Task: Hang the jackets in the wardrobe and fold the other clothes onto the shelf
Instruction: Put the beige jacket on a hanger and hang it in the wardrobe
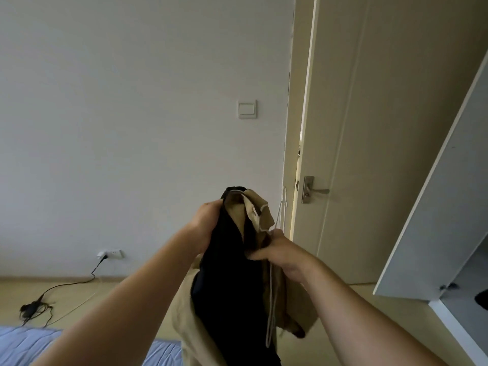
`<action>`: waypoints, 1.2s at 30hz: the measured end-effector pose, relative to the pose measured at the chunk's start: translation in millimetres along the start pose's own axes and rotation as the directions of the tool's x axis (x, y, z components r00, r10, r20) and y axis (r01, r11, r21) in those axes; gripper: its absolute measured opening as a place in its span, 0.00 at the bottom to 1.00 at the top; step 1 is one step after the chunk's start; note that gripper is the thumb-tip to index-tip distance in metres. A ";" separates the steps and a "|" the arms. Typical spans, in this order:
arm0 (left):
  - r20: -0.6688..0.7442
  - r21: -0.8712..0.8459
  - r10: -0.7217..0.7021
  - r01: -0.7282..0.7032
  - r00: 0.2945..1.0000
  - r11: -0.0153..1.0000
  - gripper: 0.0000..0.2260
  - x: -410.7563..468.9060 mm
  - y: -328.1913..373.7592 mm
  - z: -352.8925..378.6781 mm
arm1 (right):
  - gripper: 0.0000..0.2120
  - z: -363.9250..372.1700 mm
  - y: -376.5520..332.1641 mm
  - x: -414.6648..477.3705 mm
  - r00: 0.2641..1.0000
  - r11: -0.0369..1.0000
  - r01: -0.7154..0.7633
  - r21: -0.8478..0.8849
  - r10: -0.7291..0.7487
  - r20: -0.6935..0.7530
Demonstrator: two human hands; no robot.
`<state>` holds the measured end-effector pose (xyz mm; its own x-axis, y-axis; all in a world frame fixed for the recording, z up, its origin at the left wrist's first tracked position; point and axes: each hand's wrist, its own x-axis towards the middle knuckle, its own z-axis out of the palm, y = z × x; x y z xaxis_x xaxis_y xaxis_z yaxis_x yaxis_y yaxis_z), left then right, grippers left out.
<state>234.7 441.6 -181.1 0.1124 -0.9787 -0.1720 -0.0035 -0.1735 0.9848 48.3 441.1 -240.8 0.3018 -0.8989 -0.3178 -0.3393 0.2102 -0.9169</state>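
A jacket, black with a tan lining and tan outer parts, hangs in front of me in mid-air. My left hand grips its upper left edge near the collar. My right hand holds the tan fabric on the right side together with a thin white wire hanger. The hanger's hook sticks up beside the collar, and a white wire runs down below my right hand. The wardrobe stands open at the right edge; its inside is mostly out of view.
The open white wardrobe door juts out at the right. A beige room door with a metal handle is behind the jacket. A black cable trails on the floor at the left. A blue bed lies at the bottom left.
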 end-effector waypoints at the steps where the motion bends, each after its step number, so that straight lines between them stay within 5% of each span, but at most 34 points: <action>1: 0.014 0.018 0.004 -0.004 1.000 1.000 0.14 0.2 3.8 -2.2 | 0.45 3.8 -0.1 1.1 0.998 0.997 0.055 0.046 -0.055 0.002; 4: -0.005 0.001 0.051 -0.051 0.999 0.999 0.13 4.0 8.3 -13.5 | 0.40 13.0 -7.4 4.6 0.977 0.972 0.200 0.126 -0.189 -0.094; 8: 0.070 -0.145 0.106 -0.095 0.992 0.985 0.26 0.4 18.9 -25.1 | 0.21 21.8 -23.8 13.2 0.942 0.956 0.295 0.000 -0.291 -0.165; 10: -0.083 0.000 0.114 -0.114 0.990 0.993 0.22 -1.7 24.9 -31.0 | 0.12 23.8 -36.6 16.6 0.923 0.948 0.318 0.022 -0.304 -0.234; 14: -0.302 0.411 0.216 -0.078 0.928 0.908 0.06 8.6 17.5 -47.0 | 0.12 18.5 -72.5 20.9 0.853 0.934 0.358 0.005 -0.324 -0.409; 17: -0.328 0.382 0.329 -0.193 0.886 0.904 0.19 -8.3 10.5 -41.8 | 0.03 14.6 -93.4 24.7 0.835 0.921 0.380 -0.086 -0.381 -0.397; 21: 0.126 0.032 0.199 -0.204 0.972 0.978 0.44 -31.0 -15.4 -29.5 | 0.09 9.0 -99.3 24.4 0.842 0.926 0.335 -0.177 -0.378 -0.385; 24: 0.403 0.113 0.304 -0.376 0.863 0.920 0.44 -33.9 -46.3 -22.9 | 0.08 0.5 -94.1 22.8 0.829 0.940 0.288 -0.183 -0.341 -0.444; 27: 0.379 0.375 0.208 -0.356 0.901 0.856 0.58 -28.0 -65.4 -4.9 | 0.09 -10.8 -87.9 21.2 0.819 0.938 0.232 -0.256 -0.331 -0.470; 30: 0.201 0.491 0.323 -0.381 0.925 0.783 0.42 -17.0 -83.3 20.4 | 0.03 -25.8 -81.8 17.5 0.796 0.946 0.188 -0.263 -0.304 -0.524; 33: -0.059 0.204 0.290 -0.273 0.955 0.940 0.10 -9.0 -85.9 37.5 | 0.03 -48.5 -78.5 9.6 0.779 0.945 0.142 -0.295 -0.290 -0.556; 36: -0.077 -0.046 0.144 -0.148 0.987 0.988 0.11 3.3 -62.5 38.1 | 0.05 -77.2 -72.4 -2.6 0.797 0.916 0.066 -0.397 -0.288 -0.532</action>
<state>197.4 445.0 -244.0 0.1864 -0.9821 -0.0263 0.0252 -0.0220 0.9994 3.3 398.6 -155.0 -0.1357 -0.9809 0.1392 -0.6441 -0.0194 -0.7647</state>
